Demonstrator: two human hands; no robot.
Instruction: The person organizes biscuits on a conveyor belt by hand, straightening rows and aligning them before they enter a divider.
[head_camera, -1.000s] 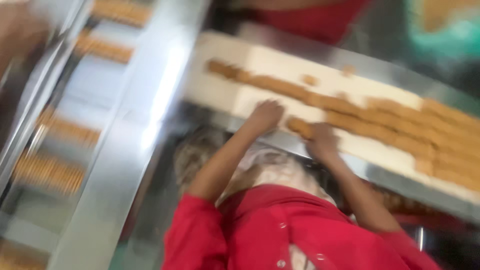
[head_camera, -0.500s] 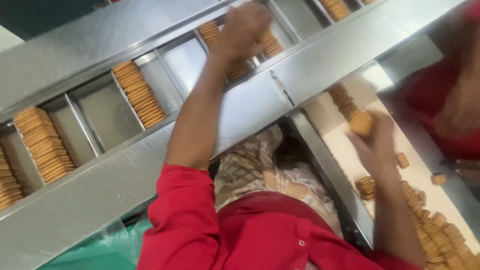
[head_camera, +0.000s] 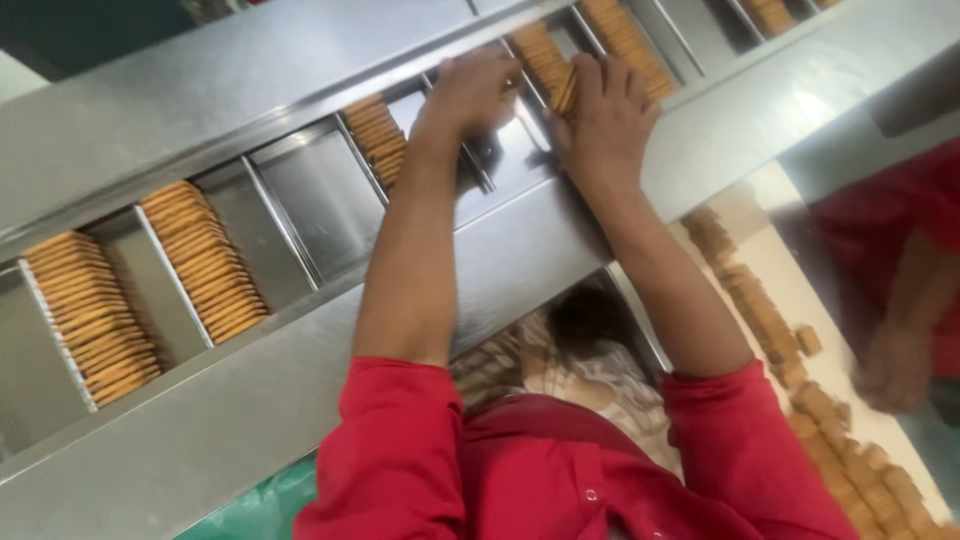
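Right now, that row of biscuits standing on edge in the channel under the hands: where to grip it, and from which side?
Probably best to grip the biscuit row at its two end faces, squeezing along the row, coming from above. The biscuits stand on edge and metal dividers close both long sides; only the top is open. The left hand and right hand already sit there.

Two bare hands of the wearer are showing: left hand (head_camera: 475, 92) and right hand (head_camera: 605, 115), both in red sleeves. One more hand of a co-worker in red (head_camera: 893, 368) is showing at the right edge. Approx. six rows of stacked tan rectangular biscuits are sitting in the steel channel tray (head_camera: 300, 200): far-left row (head_camera: 90, 315), next row (head_camera: 205, 260), third row (head_camera: 378, 140), & three more at top. One loose line of biscuits is lying on the pale conveyor belt (head_camera: 800, 300); exact biscuit nos. too many to count.
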